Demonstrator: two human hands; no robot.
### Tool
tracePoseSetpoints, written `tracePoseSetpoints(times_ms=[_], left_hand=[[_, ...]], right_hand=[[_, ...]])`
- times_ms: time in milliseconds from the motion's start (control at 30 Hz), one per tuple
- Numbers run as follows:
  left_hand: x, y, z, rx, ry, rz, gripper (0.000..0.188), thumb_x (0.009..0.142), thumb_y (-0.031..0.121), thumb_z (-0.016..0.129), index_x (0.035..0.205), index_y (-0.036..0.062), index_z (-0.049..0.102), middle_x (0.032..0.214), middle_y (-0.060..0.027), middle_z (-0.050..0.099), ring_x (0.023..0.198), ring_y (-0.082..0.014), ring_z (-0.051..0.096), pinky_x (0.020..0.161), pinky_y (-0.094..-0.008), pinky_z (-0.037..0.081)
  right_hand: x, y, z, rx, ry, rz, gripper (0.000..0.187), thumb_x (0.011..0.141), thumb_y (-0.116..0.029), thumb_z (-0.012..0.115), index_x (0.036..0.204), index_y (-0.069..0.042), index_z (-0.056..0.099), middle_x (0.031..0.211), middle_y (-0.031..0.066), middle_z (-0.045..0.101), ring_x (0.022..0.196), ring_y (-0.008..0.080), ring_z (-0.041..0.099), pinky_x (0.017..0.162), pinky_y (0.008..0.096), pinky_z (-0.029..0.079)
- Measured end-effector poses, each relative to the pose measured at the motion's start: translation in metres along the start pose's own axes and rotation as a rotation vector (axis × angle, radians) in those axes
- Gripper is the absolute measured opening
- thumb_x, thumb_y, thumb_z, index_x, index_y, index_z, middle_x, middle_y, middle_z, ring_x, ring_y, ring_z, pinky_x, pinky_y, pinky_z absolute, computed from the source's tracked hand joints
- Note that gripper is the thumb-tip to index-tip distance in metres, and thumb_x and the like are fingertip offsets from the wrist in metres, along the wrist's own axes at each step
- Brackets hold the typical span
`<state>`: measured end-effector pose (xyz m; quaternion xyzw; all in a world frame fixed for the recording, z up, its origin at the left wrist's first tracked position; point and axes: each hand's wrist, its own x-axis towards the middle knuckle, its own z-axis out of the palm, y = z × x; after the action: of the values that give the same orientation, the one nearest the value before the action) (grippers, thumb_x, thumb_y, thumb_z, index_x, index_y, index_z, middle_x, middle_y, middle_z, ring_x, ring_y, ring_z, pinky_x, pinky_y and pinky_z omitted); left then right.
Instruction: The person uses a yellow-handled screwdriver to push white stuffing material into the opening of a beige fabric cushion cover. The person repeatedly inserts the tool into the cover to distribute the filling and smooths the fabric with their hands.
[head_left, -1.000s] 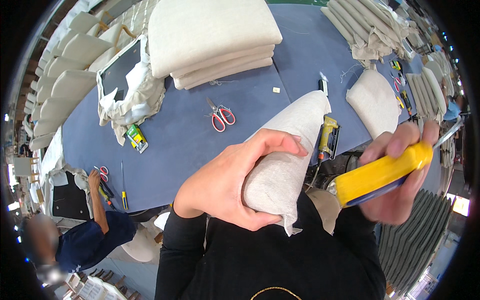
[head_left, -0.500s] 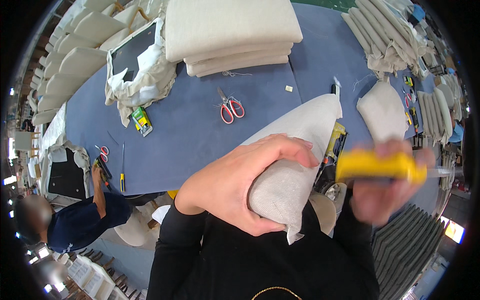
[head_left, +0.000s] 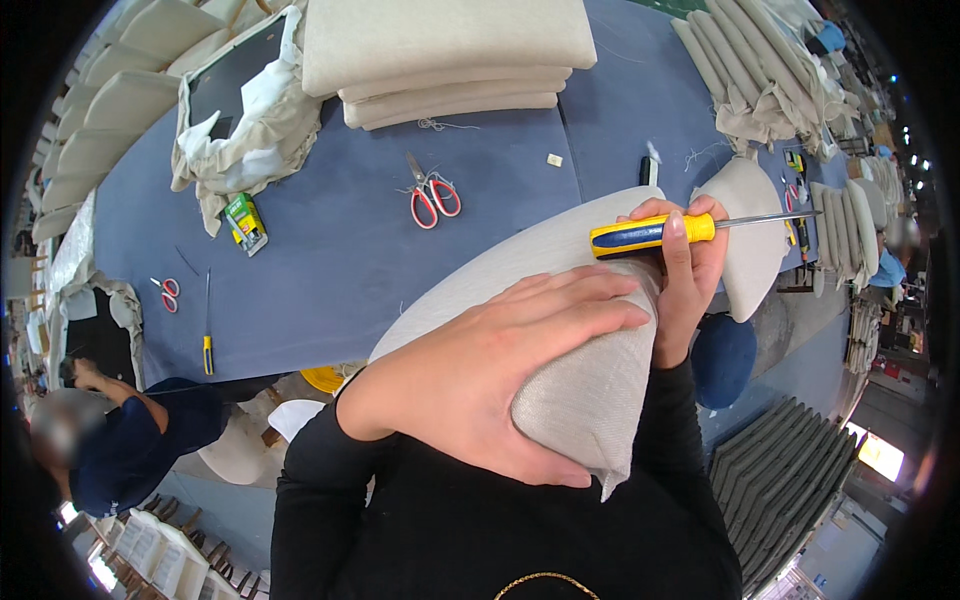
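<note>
A beige fabric-covered cushion (head_left: 585,385) is held up on edge in front of me, over the near side of the table. My left hand (head_left: 500,350) wraps round its near end, with the thumb below and the fingers spread over the top. My right hand (head_left: 685,275) is against the cushion's right side and grips a screwdriver (head_left: 650,236) by its yellow and blue handle. The screwdriver's metal shaft points right, away from the cushion. Part of the right hand's fingers is hidden behind the handle and cushion.
On the blue-grey table (head_left: 330,250) lie red-handled scissors (head_left: 432,197), a green and yellow box (head_left: 246,224) and another screwdriver (head_left: 208,340). Stacked cushions (head_left: 450,50) stand at the back, folded covers (head_left: 755,60) back right. A co-worker (head_left: 150,430) sits at the left.
My right hand has come left to the cushion with the screwdriver, which was blurred before. The cushion has turned, showing more of its broad face. The co-worker's hand has moved left.
</note>
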<state>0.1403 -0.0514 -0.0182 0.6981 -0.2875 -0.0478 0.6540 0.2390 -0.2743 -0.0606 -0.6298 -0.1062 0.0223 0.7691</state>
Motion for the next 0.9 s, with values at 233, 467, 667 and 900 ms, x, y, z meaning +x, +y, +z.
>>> tracePoseSetpoints(times_ms=[233, 467, 667, 900], left_hand=[[-0.001, -0.007, -0.009, -0.014, -0.082, 0.145, 0.08, 0.071, 0.032, 0.1, 0.143, 0.0111, 0.07, 0.161, -0.0234, 0.054, 0.152, -0.0525, 0.043, 0.121, -0.0604, 0.034], [-0.005, -0.012, -0.014, -0.184, -0.019, 0.194, 0.066, 0.075, 0.027, 0.1, 0.132, 0.0117, 0.071, 0.153, -0.0256, 0.061, 0.149, -0.0555, 0.045, 0.119, -0.0645, 0.035], [-0.023, -0.017, -0.018, -0.193, 0.036, 0.31, 0.062, 0.08, 0.026, 0.098, 0.132, 0.0128, 0.067, 0.151, -0.026, 0.061, 0.146, -0.0554, 0.048, 0.118, -0.0641, 0.035], [-0.066, -0.02, -0.03, -0.243, -0.018, 0.404, 0.054, 0.089, 0.036, 0.09, 0.133, 0.0132, 0.069, 0.152, -0.0168, 0.06, 0.149, -0.0481, 0.045, 0.122, -0.0581, 0.032]], right_hand=[[0.001, 0.002, 0.0, 0.023, 0.002, -0.015, 0.026, 0.112, -0.011, 0.06, 0.128, -0.009, 0.04, 0.109, 0.0184, 0.071, 0.102, 0.0252, 0.071, 0.098, 0.0392, 0.056], [0.007, 0.006, 0.004, 0.002, -0.001, -0.04, 0.026, 0.112, -0.01, 0.06, 0.128, -0.009, 0.04, 0.11, 0.0178, 0.072, 0.104, 0.0221, 0.069, 0.1, 0.0371, 0.053], [0.002, 0.009, 0.007, -0.114, -0.037, -0.047, 0.034, 0.111, -0.01, 0.061, 0.138, -0.006, 0.041, 0.114, 0.0153, 0.072, 0.106, 0.0215, 0.068, 0.101, 0.0368, 0.051], [0.017, -0.035, 0.044, -0.124, -0.324, 0.112, 0.033, 0.105, -0.006, 0.063, 0.132, -0.009, 0.044, 0.116, 0.0194, 0.067, 0.111, 0.0305, 0.068, 0.107, 0.0443, 0.05]])
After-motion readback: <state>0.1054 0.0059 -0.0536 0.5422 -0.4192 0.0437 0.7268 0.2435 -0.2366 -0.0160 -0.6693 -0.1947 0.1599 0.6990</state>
